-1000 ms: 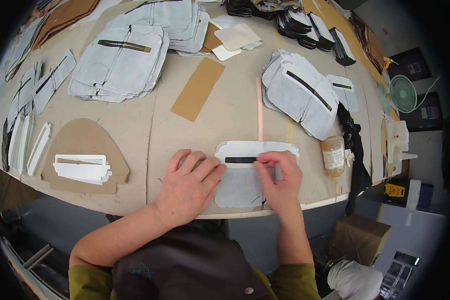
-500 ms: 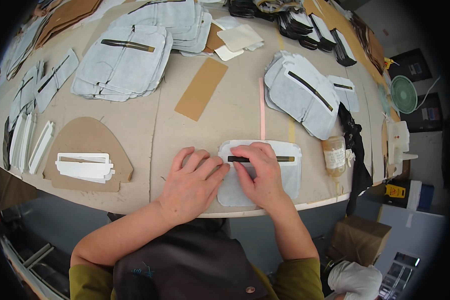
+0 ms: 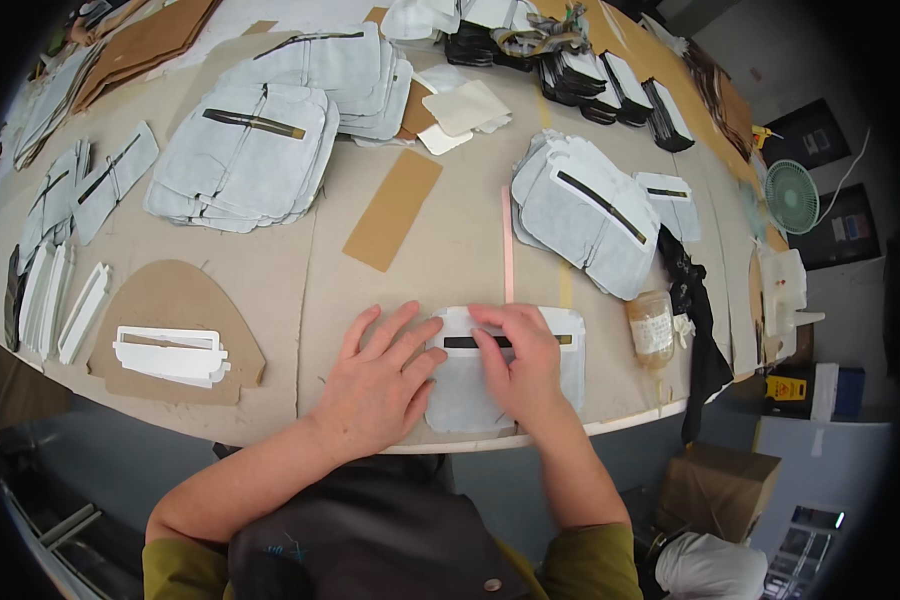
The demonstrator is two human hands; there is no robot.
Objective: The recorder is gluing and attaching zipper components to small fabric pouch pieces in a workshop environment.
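A pale grey fabric panel [image 3: 457, 400] lies flat at the table's near edge. Along its upper part is a white stiffener with a dark strip [image 3: 460, 343] in its slot. My right hand [image 3: 525, 360] rests over the panel, thumb and fingers apart, fingertips touching near the strip and covering its middle. I see nothing held in it. At the panel's left edge, my left hand [image 3: 375, 375] lies spread on the table, fingertips touching or close to the panel.
A brown template with white frames [image 3: 170, 354] is at left, near upright white strips [image 3: 82, 312]. Stacked grey panels [image 3: 240, 170] lie farther back, others [image 3: 590, 215] to the right. A glue bottle [image 3: 652, 330] stands by black cloth [image 3: 705, 375]. A brown card [image 3: 394, 210] lies mid-table.
The view has shifted, so the tabletop sits lower in the picture. My left hand's fingers are spread wider. My right hand remains over the strip, its thumb slightly higher on the panel.
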